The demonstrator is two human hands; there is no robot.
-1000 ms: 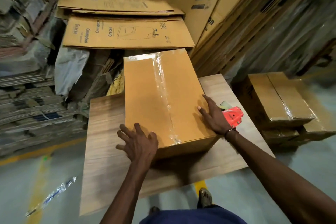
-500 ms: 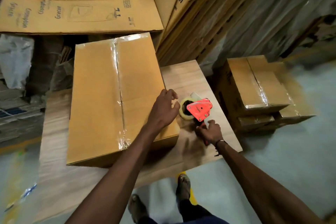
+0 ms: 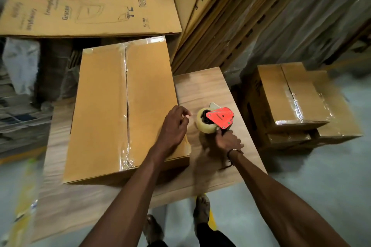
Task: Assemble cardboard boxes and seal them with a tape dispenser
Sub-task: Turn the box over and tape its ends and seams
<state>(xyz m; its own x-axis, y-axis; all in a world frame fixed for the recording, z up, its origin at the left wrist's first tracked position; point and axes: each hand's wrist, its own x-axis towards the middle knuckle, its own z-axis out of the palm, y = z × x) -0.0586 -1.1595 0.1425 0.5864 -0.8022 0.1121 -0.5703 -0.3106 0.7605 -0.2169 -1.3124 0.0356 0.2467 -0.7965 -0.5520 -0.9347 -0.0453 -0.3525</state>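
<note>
Here, right hand (image 3: 227,142) grips tape dispenser (image 3: 217,119) handle — left hand (image 3: 174,126) loosely curled, grip empty.

Warehouse: stacked flattened cartons (image 3: 90,16).

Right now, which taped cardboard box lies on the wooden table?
The large taped box under the left hand, beside the tape dispenser. The other sealed boxes stand on the floor to the right.

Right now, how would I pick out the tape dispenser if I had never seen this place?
Find the wooden table with the big taped box lying on it. Just right of that box, near the table's right edge, sits the tape dispenser, its handle gripped by the right hand. It is the only bright orange-red thing among brown cardboard, with a clear tape roll.
</note>
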